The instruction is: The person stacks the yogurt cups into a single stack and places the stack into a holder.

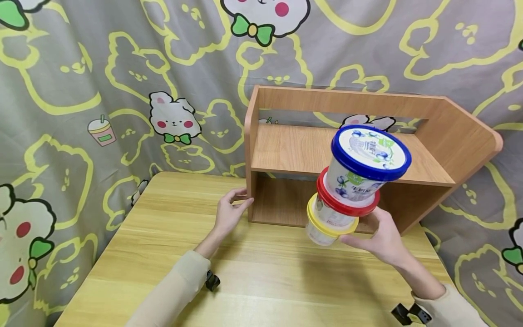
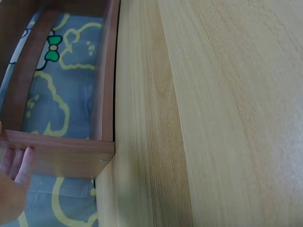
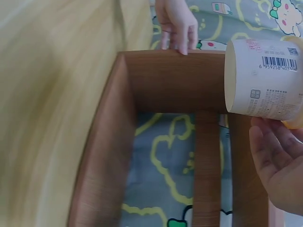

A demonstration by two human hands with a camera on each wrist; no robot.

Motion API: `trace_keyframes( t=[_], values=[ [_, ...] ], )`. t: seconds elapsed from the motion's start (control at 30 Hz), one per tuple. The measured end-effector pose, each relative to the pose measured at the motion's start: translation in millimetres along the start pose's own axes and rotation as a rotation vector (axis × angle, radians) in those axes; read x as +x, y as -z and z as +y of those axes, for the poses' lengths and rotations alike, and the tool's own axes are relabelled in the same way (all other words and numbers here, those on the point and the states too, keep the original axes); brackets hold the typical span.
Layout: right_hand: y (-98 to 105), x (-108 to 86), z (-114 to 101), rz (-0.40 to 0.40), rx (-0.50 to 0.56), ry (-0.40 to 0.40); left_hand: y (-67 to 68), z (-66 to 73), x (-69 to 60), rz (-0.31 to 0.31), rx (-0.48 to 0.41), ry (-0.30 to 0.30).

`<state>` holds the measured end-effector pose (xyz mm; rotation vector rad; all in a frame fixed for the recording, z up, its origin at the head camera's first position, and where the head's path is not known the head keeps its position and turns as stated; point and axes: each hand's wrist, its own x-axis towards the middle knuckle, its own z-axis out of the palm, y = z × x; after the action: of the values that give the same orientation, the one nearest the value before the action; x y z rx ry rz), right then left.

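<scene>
My right hand (image 1: 382, 238) grips a stack of lidded paper tubs from the right, held up in front of the shelf. On top is the large blueberry-printed tub with a blue lid (image 1: 369, 154). Below it sits a tub with a red lid (image 1: 347, 204), and lowest a smaller tub with a yellow lid (image 1: 320, 232). The right wrist view shows the lowest tub (image 3: 270, 80) with its barcode, fingers against its side. My left hand (image 1: 230, 211) holds the left side panel of the wooden shelf (image 1: 250, 154), thumb at the edge and fingers on the outer face.
The two-level shelf stands at the back of the wooden table (image 1: 171, 227), with an upper board (image 1: 292, 145) and a lower compartment (image 1: 282, 202). A patterned curtain (image 1: 135, 118) hangs behind and at both sides.
</scene>
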<state>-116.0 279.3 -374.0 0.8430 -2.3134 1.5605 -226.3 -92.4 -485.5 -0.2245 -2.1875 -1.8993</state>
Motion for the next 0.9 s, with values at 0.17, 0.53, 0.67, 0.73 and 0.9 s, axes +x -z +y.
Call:
trace_keyframes(
  t=[0.17, 0.53, 0.67, 0.73, 0.9],
  values=[
    [9, 12.9, -12, -0.001, 0.038, 0.003, 0.2, 1.1, -0.8, -0.002, 0.015, 0.000],
    [26, 43.3, -42, -0.007, 0.024, 0.007, 0.2, 2.9, -2.8, -0.007, -0.007, 0.012],
    [30, 54.7, -52, 0.003, 0.049, -0.001, -0.4, 3.0, -2.1, -0.003, -0.011, 0.020],
    [33, 61.8, -56, 0.002, 0.076, 0.004, -1.0, 3.3, -1.6, 0.002, -0.011, 0.027],
    [44, 79.8, -59, 0.013, 0.100, 0.008, -0.7, 5.3, -2.2, 0.006, -0.014, 0.029]
  ],
)
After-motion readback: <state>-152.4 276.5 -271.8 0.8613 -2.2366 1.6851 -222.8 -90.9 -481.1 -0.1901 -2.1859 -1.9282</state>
